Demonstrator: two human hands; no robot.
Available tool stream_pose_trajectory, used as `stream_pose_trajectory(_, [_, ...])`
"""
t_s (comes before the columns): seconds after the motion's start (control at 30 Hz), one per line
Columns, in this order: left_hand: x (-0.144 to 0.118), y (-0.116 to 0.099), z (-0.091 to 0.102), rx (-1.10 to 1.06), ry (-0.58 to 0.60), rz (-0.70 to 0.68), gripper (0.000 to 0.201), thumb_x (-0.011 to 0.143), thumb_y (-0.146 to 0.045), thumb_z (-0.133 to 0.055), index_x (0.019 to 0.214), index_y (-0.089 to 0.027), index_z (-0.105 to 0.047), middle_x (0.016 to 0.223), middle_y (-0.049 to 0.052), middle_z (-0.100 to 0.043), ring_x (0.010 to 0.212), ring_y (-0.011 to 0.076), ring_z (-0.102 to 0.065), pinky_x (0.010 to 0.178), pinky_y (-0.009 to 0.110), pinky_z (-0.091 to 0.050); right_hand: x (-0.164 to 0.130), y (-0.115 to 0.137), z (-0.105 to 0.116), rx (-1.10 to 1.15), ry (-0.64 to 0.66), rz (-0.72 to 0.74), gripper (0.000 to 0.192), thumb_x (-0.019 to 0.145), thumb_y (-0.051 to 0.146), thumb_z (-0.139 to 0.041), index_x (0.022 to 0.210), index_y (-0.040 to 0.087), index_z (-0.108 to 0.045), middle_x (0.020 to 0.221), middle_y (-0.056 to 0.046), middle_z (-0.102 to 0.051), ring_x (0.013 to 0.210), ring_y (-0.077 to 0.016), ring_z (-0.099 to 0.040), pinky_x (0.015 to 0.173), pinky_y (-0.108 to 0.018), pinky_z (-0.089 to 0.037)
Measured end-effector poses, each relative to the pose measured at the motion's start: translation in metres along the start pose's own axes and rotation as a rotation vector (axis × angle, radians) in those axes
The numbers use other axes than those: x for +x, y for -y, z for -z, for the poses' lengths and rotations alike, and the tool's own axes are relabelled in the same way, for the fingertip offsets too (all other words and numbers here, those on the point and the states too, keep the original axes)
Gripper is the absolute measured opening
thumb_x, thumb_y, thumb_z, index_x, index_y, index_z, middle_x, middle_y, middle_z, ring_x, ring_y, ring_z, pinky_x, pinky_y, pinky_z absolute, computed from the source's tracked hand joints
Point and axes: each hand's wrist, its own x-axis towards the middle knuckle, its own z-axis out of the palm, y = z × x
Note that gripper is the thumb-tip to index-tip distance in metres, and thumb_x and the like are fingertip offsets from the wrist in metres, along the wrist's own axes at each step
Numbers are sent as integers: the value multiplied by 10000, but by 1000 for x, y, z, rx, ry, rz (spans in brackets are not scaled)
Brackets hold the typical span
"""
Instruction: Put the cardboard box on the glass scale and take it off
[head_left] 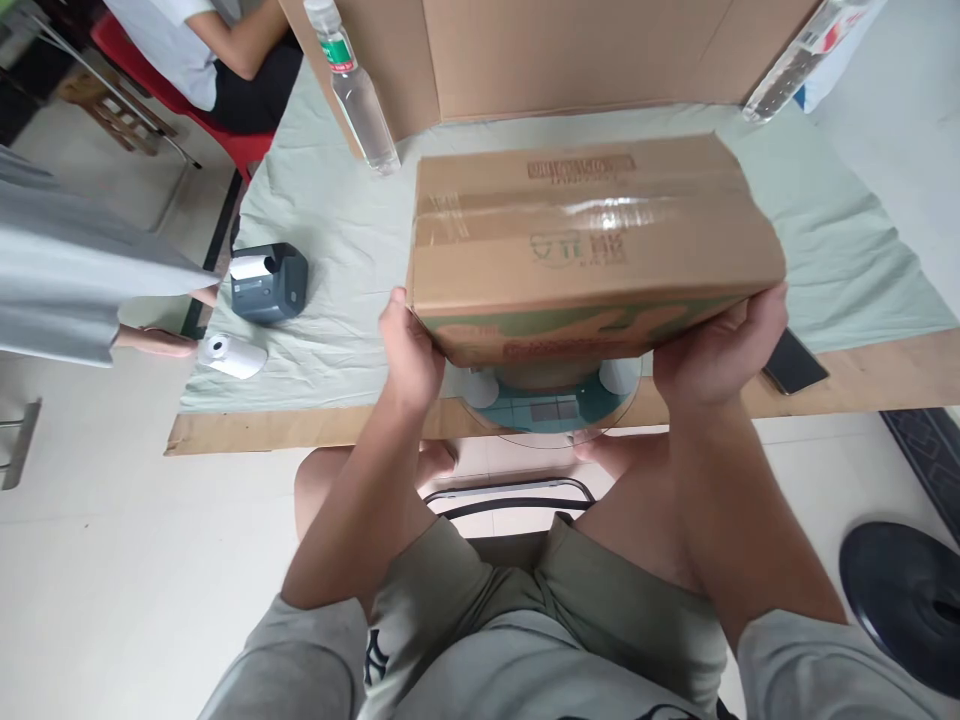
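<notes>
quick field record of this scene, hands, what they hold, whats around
left hand: grips the near left end of the cardboard box
right hand: grips the near right end of the same box
box: taped shut, held just above a glass scale
table: green cloth over a wooden top
left of box: small printer, paper roll, water bottle
right of box: phone
others: another person's hand by the paper roll
</notes>
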Motion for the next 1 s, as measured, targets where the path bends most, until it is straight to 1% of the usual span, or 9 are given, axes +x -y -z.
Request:
stream_pose_trajectory(0.07, [16, -7, -2, -47, 26, -17, 796, 898, -903, -325, 1088, -239, -722, 1120, 66, -749, 1489, 376, -525, 1168, 549, -522, 20, 0, -9, 30, 63, 28, 428, 983, 560, -406, 988, 263, -714, 1040, -42, -744, 1324, -254, -657, 1183, -459, -518])
stream_pose_trajectory(0.13, [37, -11, -4, -61, 69, -61, 767, 893, -894, -357, 1075, -237, -708, 1118, 54, -747, 1500, 366, -513, 1161, 532, -523, 41, -3, -18, -1, 113, -7, 465, 1013, 558, -340, 1048, 260, -695, 1083, -49, -741, 1342, -248, -643, 1198, -465, -505])
stream_pose_trajectory(0.3, [100, -6, -6, -160, 124, -160, 748, 919, -884, -372, 1109, -223, -665, 1183, 16, -755, 1523, 321, -471, 1200, 479, -495, 86, -16, -43, -175, 95, -168, 621, 1072, 625, -150, 1144, 287, -666, 1100, -62, -754, 1412, -225, -571, 1227, -484, -486])
stream_pose_trajectory(0.4, [132, 0, -8, -209, 133, -118, 633, 1026, -755, -321, 1093, -238, -680, 1230, -20, -760, 1530, 269, -461, 1253, 463, -460, 107, -29, -55, -110, 189, -117, 681, 1105, 483, -31, 1144, 276, -679, 1120, -32, -764, 1399, -181, -582, 1261, -465, -449])
stream_pose_trajectory(0.5, [155, 4, -13, -197, 171, -39, 620, 1079, -653, -241, 1087, -259, -718, 1218, -25, -761, 1508, 251, -495, 1256, 461, -472, 124, -43, -60, -32, 245, -91, 733, 1108, 409, 26, 1148, 265, -692, 1144, -17, -771, 1393, -166, -597, 1277, -465, -422])
stream_pose_trajectory(0.67, [178, 21, -21, -215, 134, 19, 738, 1102, -390, -3, 1111, -205, -717, 1188, 32, -773, 1444, 255, -566, 1237, 496, -468, 143, -71, -57, -26, 262, -109, 772, 1101, 397, 64, 1154, 272, -696, 1183, -14, -779, 1411, -154, -577, 1305, -460, -381])
stream_pose_trajectory(0.77, [183, 41, -21, -210, 116, 40, 739, 1099, -384, 5, 1090, -212, -714, 1185, 47, -779, 1439, 262, -568, 1217, 495, -480, 147, -87, -53, 10, 242, -144, 785, 1102, 393, 70, 1102, 260, -704, 1217, -16, -774, 1392, -160, -591, 1308, -482, -363])
stream_pose_trajectory(0.87, [183, 59, -18, -231, 116, 32, 739, 1098, -439, -9, 1106, -199, -707, 1224, 50, -771, 1441, 270, -561, 1255, 532, -429, 146, -99, -50, 0, 185, -210, 756, 1107, 442, 31, 1062, 290, -708, 1248, 9, -761, 1396, -150, -591, 1306, -483, -365])
stream_pose_trajectory(1.0, [182, 73, -13, -209, 124, 53, 621, 1093, -514, -136, 1082, -253, -699, 1216, 22, -768, 1491, 269, -506, 1270, 539, -419, 145, -110, -46, -88, 234, -173, 792, 1088, 419, 88, 1100, 302, -695, 1302, 32, -754, 1426, -138, -554, 1337, -457, -321])
